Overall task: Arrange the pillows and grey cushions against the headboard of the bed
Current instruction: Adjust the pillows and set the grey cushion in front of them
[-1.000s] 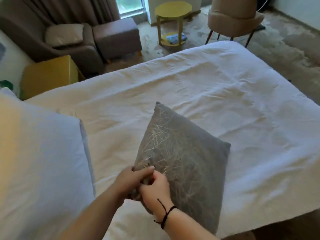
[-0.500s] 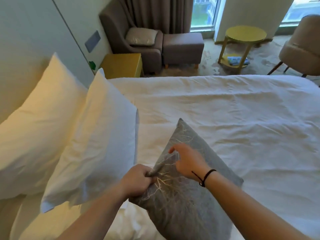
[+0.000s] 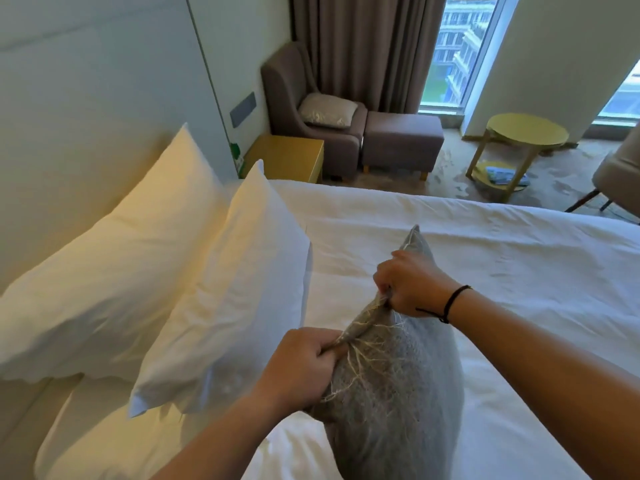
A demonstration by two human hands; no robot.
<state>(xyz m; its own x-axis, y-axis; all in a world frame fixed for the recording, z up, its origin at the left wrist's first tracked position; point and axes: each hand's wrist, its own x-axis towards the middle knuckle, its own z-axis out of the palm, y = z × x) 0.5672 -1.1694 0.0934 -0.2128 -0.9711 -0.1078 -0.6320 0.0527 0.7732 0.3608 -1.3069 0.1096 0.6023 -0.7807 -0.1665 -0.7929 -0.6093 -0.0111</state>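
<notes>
My left hand [image 3: 298, 365] pinches the near top edge of the grey cushion [image 3: 398, 393]; my right hand [image 3: 410, 284] grips the same edge further along. The cushion stands on edge on the white bed [image 3: 502, 271], just beside two white pillows [image 3: 214, 289] leaning toward the headboard [image 3: 86, 116].

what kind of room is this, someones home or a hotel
Most likely a hotel bedroom: a white-sheeted bed with plump white pillows, a brown upholstered armchair with footstool, and a round yellow side table by tall windows.
</notes>
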